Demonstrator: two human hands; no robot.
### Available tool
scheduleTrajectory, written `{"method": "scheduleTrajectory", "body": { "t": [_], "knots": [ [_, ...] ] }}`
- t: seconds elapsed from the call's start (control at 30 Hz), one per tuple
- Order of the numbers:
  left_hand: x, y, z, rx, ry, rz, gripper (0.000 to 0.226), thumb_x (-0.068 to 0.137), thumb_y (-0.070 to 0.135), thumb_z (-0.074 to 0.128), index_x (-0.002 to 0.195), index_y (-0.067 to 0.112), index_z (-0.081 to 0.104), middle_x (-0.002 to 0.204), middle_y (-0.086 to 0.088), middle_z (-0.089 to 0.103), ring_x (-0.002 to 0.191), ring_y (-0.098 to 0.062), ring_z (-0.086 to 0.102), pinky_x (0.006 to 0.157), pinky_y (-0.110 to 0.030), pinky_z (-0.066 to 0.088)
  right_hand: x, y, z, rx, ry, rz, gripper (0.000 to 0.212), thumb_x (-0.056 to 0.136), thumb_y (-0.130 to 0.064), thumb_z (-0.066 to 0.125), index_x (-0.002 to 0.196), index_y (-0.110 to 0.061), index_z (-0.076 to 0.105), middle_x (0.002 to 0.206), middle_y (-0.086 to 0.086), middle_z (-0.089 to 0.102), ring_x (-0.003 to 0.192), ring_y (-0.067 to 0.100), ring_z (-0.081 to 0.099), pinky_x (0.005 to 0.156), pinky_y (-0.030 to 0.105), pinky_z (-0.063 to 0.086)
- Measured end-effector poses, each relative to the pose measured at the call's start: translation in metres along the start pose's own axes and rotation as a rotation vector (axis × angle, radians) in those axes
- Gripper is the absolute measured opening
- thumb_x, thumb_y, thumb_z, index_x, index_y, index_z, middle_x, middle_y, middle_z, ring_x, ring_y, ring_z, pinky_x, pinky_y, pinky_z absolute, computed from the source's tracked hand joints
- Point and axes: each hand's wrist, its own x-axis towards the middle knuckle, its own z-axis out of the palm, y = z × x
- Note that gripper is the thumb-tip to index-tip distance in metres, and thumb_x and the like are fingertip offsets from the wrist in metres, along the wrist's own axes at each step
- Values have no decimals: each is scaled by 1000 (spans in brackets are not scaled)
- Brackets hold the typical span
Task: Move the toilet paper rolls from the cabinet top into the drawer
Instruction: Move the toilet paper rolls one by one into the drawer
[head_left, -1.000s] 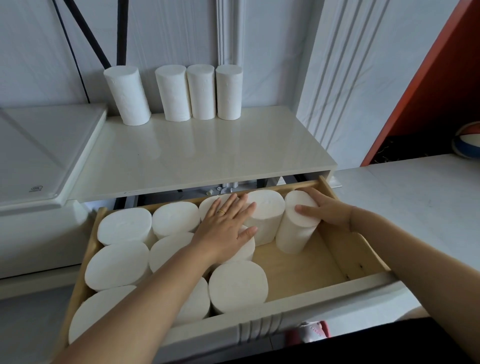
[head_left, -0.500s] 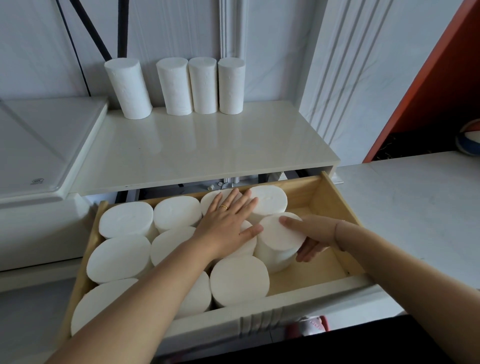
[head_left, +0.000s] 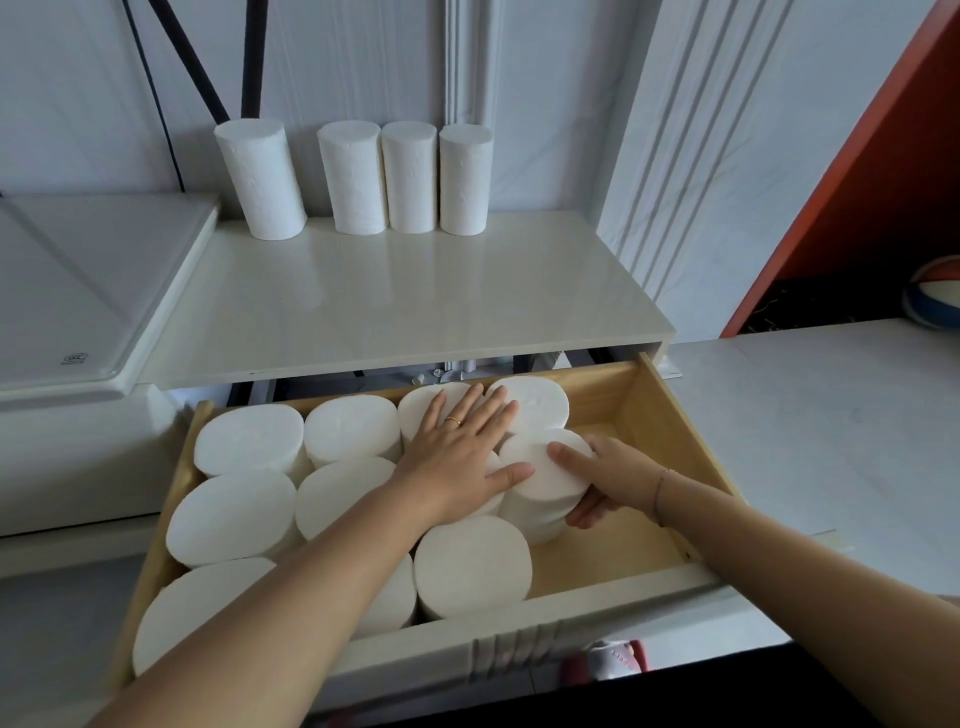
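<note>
Fingers (head_left: 586, 512) of the right hand (head_left: 613, 475) curl around the side of a toilet paper roll (head_left: 540, 470), thumb on its flat top, gripping it inside the open wooden drawer (head_left: 670, 436). Just left of them, the left hand (head_left: 460, 460) lies flat, fingers spread, on the tops of packed rolls (head_left: 249, 441) standing on end. Far beyond all the fingertips, four more rolls (head_left: 410, 179) stand at the back of the cabinet top (head_left: 405, 306).
</note>
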Motion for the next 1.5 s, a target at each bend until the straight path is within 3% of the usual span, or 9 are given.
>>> {"method": "scheduleTrajectory", "body": {
  "t": [0.17,0.3,0.5,0.57,0.67,0.87,1.03,1.27,1.5],
  "knots": [
    [-2,-12,-6,-5,61,-20,72,89,67,8,150,31,-6,157,12,-16,142,-6,-21,114,-36,-18,1,-24,5,-330,52,-60,53,90,-66,40,101,-16,54,74,12,71,59,25,68,56,33,57],
    [-2,-13,-5,89,178,-26,73,90,64,6,151,25,-2,158,6,-12,141,-11,-25,115,-39,-17,-10,-29,2,-844,522,-228,46,80,-71,51,85,-25,48,82,-10,57,70,15,55,52,26,36],
    [-8,-60,-23,131,319,-245,75,87,65,-3,149,23,-7,154,6,-17,140,-15,-26,111,-34,-24,5,-75,14,-575,659,-609,38,82,-45,68,102,-16,55,98,-7,47,87,18,55,72,30,47],
    [-9,-78,-27,118,332,-310,74,86,66,-7,147,24,-12,154,6,-18,140,-13,-25,111,-34,-24,21,-99,23,-474,642,-682,39,82,-40,71,108,-15,56,105,-4,49,97,19,55,80,28,45],
    [-13,-107,-33,88,364,-428,78,87,66,-6,150,22,0,158,3,-6,145,-16,-12,115,-40,-15,52,-137,40,-395,566,-738,50,81,-36,73,120,-12,52,123,5,49,111,24,53,90,28,41],
    [-25,-140,-41,20,398,-648,72,90,59,4,148,21,23,159,-3,14,146,-22,5,116,-42,-3,124,-212,87,-308,377,-735,76,81,-44,72,140,-15,35,143,4,40,127,21,46,106,31,38],
    [-28,-146,-47,23,400,-690,58,99,49,18,147,17,28,155,-5,27,144,-25,18,116,-42,6,180,-270,124,-206,274,-699,90,79,-44,75,147,-11,26,151,6,33,137,22,37,113,33,32],
    [-29,-147,-47,33,363,-700,64,96,52,10,148,18,22,156,-4,23,145,-24,14,118,-43,5,242,-329,153,-63,241,-699,98,75,-40,78,148,-10,21,148,6,34,134,22,38,97,22,32],
    [-29,-145,-48,-14,388,-702,65,95,52,9,146,18,30,154,-4,29,144,-24,20,118,-44,11,285,-360,161,26,292,-672,112,73,-39,81,152,-7,8,158,10,21,145,25,23,116,33,21]
  ]
}}
